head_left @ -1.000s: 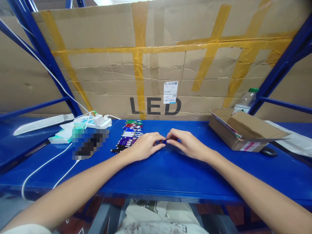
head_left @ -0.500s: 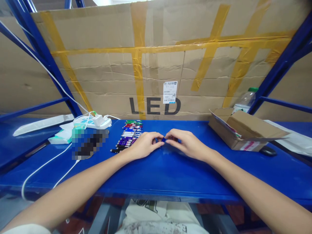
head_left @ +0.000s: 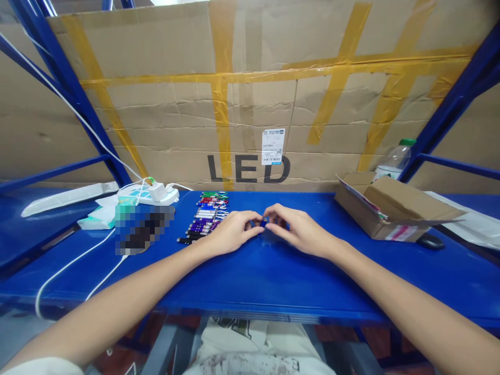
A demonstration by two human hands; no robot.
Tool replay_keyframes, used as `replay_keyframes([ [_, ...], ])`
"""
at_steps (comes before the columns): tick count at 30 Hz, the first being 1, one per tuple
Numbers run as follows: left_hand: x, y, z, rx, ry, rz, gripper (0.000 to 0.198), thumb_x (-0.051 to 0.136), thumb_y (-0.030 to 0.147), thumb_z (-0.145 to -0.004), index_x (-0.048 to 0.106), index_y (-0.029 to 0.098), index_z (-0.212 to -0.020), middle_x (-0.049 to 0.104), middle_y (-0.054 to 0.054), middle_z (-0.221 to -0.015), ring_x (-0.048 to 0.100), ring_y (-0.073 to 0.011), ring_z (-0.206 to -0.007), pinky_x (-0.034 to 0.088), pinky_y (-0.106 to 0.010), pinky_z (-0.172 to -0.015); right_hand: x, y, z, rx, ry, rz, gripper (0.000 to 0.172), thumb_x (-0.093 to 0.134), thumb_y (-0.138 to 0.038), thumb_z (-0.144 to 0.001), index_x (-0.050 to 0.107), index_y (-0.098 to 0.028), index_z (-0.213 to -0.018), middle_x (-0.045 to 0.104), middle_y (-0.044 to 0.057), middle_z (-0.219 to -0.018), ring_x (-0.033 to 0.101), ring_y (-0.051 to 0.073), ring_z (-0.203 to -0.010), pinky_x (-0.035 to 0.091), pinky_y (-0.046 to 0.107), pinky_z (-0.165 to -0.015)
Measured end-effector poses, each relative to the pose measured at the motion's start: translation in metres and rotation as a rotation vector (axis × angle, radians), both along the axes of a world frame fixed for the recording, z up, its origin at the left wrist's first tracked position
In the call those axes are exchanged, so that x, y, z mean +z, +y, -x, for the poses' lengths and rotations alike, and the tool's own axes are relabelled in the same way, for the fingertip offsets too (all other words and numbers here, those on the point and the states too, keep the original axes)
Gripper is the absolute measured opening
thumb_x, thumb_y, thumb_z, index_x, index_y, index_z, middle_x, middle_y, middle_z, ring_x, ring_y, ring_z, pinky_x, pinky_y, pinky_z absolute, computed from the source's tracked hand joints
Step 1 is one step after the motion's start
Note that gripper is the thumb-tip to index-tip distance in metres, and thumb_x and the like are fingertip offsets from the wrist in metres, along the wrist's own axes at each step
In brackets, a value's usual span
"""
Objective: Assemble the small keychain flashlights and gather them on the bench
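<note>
We judge this a fine handling step: the fingers of our left hand [head_left: 234, 232] and right hand [head_left: 299, 229] pinch a blue piece [head_left: 264, 222] between them over the surface [head_left: 273, 281], right of the pens [head_left: 205, 214], so the next move calls for steady, light pressure.

Sticks [head_left: 205, 214] lie on the table [head_left: 265, 281] between power strip [head_left: 169, 197] and open box [head_left: 361, 217].

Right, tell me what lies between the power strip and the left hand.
In the head view, a row of pen-like sticks lies between power strip and left hand.
</note>
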State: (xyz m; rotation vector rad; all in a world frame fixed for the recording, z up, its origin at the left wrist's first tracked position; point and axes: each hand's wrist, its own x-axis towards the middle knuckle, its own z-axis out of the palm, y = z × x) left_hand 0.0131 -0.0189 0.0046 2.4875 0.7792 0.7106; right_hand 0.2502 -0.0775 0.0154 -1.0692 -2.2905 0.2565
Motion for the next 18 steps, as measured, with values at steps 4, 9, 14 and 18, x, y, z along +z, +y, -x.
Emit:
replay_keyframes([
  [4,0.0001,0.0000,0.0003,-0.017,0.000,-0.010,0.018,0.067,0.033,-0.102,0.076,0.021,-0.112,0.078,-0.001,-0.093,0.068,-0.0180,-0.078,0.046,-0.028,-0.071,-0.0003,0.0002,0.0007,0.022,0.026,0.034,0.015,0.056,-0.035,-0.110,0.061,-0.025,-0.120,0.075,0.004,-0.096,0.069,0.020,-0.083,0.053,0.032,-0.077],
  [9,-0.0011,0.0000,0.0005,-0.015,-0.004,-0.003,0.020,0.067,0.033,-0.103,0.077,0.021,-0.117,0.077,-0.001,-0.093,0.068,-0.0178,-0.078,0.046,-0.028,-0.071,-0.0006,0.0010,0.0003,0.023,0.022,0.061,0.011,0.057,-0.033,-0.110,0.060,-0.025,-0.115,0.074,0.001,-0.089,0.069,0.019,-0.079,0.050,0.029,-0.075],
  [14,-0.0006,-0.0005,0.0006,-0.014,0.000,0.006,0.020,0.067,0.033,-0.103,0.077,0.021,-0.115,0.076,-0.001,-0.091,0.066,-0.0170,-0.076,0.045,-0.027,-0.071,0.0004,0.0004,0.0006,0.005,0.007,0.065,0.011,0.056,-0.033,-0.110,0.059,-0.025,-0.116,0.074,0.000,-0.088,0.069,0.019,-0.079,0.049,0.029,-0.074],
  [18,-0.0002,-0.0007,0.0000,-0.007,0.007,0.016,0.020,0.067,0.033,-0.103,0.077,0.020,-0.114,0.076,-0.001,-0.090,0.066,-0.0169,-0.077,0.044,-0.027,-0.070,0.0012,0.0004,0.0003,0.006,0.004,0.068,0.010,0.056,-0.033,-0.110,0.059,-0.025,-0.116,0.074,0.000,-0.088,0.070,0.020,-0.079,0.049,0.030,-0.074],
])
